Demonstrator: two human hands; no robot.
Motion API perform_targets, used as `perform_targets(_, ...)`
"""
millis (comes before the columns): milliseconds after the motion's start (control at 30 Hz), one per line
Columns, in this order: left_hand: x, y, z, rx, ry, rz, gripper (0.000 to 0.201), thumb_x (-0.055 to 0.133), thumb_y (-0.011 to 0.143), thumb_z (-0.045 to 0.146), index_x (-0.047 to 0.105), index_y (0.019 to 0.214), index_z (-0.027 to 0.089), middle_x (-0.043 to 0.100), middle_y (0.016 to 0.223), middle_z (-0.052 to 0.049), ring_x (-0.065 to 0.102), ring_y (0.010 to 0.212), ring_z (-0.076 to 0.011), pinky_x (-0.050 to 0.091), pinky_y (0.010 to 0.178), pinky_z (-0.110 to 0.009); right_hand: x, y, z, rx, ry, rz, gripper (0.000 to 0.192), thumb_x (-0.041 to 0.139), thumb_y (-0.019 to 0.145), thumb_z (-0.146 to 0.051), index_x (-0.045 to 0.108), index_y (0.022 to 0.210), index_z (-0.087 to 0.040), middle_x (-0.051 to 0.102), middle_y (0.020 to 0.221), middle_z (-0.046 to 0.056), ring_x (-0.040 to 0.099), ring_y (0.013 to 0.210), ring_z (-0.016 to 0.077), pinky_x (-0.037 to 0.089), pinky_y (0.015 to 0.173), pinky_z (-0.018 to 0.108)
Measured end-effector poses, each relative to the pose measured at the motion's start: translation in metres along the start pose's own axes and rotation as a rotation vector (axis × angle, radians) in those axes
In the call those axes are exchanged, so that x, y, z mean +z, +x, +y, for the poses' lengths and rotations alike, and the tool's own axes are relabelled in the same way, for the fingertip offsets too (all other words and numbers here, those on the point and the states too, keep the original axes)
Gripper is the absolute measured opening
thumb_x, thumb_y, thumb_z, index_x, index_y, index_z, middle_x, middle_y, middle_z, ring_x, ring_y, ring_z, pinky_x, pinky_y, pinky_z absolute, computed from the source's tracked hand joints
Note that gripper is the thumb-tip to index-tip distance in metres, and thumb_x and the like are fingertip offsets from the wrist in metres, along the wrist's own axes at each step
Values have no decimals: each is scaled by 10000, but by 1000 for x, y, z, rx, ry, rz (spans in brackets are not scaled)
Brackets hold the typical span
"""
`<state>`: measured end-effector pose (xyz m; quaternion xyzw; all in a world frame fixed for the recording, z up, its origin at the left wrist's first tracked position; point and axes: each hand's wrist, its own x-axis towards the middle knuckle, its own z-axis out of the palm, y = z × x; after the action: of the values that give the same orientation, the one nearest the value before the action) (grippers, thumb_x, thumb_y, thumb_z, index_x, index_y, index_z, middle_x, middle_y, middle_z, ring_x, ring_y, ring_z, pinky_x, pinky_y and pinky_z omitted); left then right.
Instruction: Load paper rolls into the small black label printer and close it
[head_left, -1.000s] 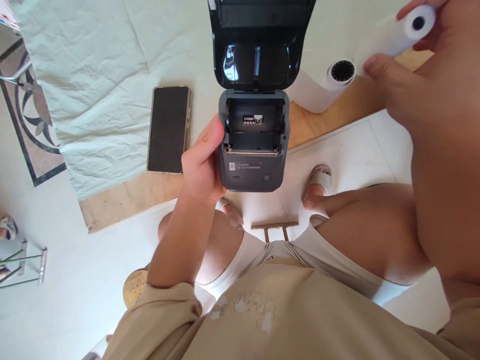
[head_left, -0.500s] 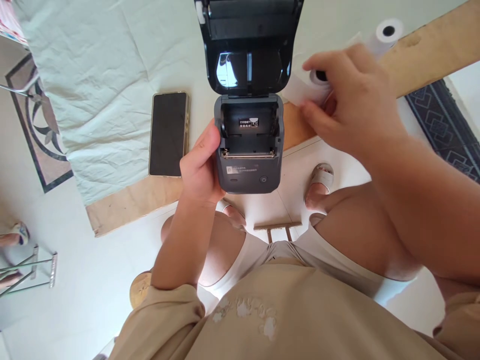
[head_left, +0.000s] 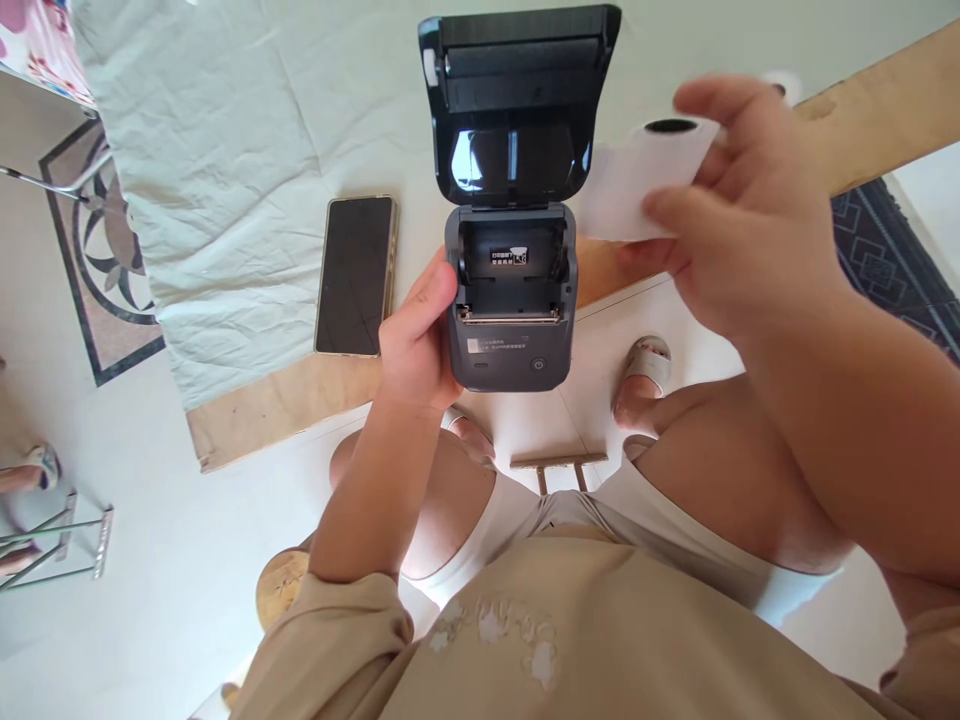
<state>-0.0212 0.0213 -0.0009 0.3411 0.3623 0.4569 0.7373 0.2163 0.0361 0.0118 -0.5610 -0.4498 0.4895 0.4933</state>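
Right hand (head_left: 739, 235) now lifts paper roll (head_left: 645, 175) off desk (head_left: 885, 110), gripping it beside open label printer (head_left: 512, 290). Left hand (head_left: 416, 335) still clasps printer body; compartment empty.

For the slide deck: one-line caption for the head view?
Left hand steadies an open printer, paper bay empty; right hand holds a paper roll beside the raised lid; phone on cloth.

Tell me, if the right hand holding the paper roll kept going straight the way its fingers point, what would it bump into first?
Probably the open lid of the small printer: the right hand and its paper roll point left toward it, though depth is unclear.
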Motion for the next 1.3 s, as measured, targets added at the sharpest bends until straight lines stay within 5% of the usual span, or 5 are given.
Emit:
perform_targets(167,2,0,-1,31,-15,30,395,542,1009,534,737,1120,209,755,1254,-104,591,1458,-340,591,1120,-456,1,3,-2,170,277,-87,224,791,661,-215,598,772,-226,542,872,32,550,794,139,507,589,274)
perform_targets(367,3,1,0,12,-23,10,397,524,1006,547,740,1117,233,755,1278,-94,641,1389,-343,601,1101,-479,6,-7,-5,168,292,-100,319,801,790,-261,681,1085,-286,647,980,23,638,846,158,574,636,303)
perform_targets(933,-1,5,-5,97,18,40,388,528,1022,527,761,997,218,785,1160,-68,521,1530,-307,548,1197,-436,7,-5,-6,267,348,-76,155,705,867,-355,683,950,-227,682,954,70,714,985,208,645,810,336)
perform_targets(1167,2,1,-3,61,19,-8,324,597,1020,522,748,1082,242,786,1168,-55,630,1394,-322,574,1113,-419,12,-27,-19,-428,-257,86,539,648,855,-168,627,1322,-437,536,1550,-106,622,1346,230,617,1004,373)
perform_targets(1300,8,1,-1,60,85,-4,279,704,970,517,728,1061,254,780,1116,-37,623,1396,-326,557,1103,-383,21,-39,-20,-586,-452,-60,379,708,904,-246,602,1234,-400,661,1318,-46,687,1193,193,611,974,372)
